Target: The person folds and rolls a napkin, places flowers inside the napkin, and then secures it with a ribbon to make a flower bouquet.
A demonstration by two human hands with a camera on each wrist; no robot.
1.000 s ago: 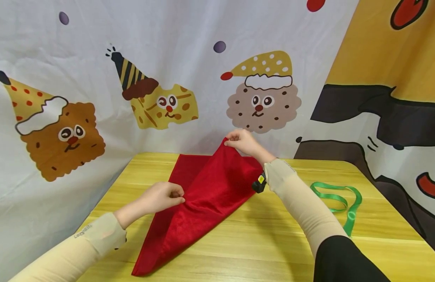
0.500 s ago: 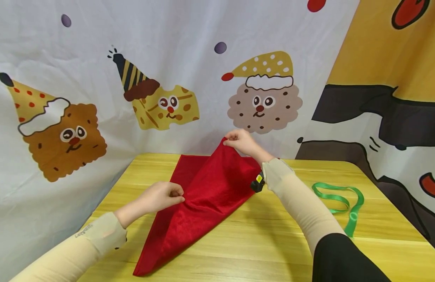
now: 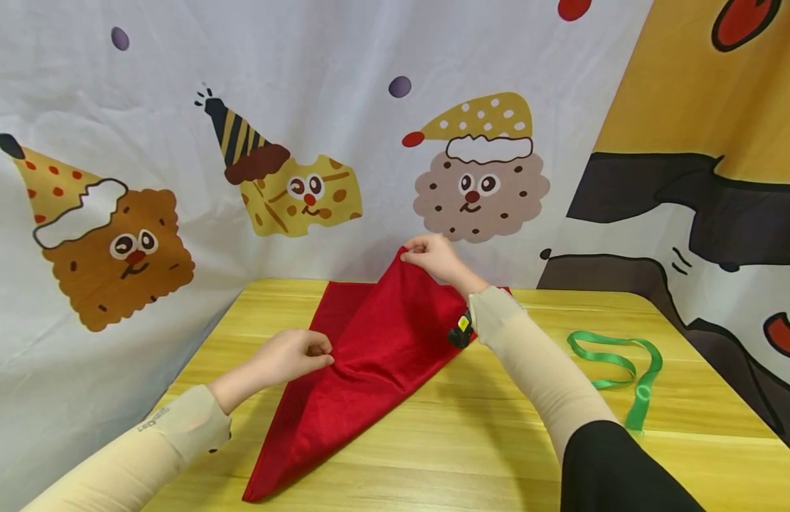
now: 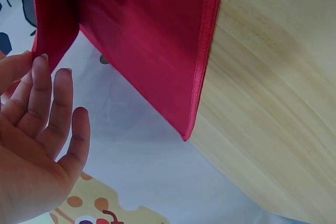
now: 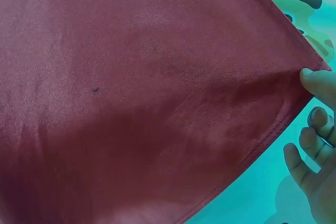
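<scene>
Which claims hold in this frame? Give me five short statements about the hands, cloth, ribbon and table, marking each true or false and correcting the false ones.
1. The right hand pinches a corner of the red cloth. True.
2. The cloth lies wholly flat. False: the pinched corner is raised.
3. The left hand pinches the cloth too. True.
4. A green ribbon lies on the table. True.
5. The ribbon lies across the cloth. False: it lies to the cloth's right in the head view.

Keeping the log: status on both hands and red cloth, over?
Left hand and right hand both pinching red cloth, right at a raised corner. Cloth partly doubled over itself. Green ribbon apart at right, not in the way.
</scene>
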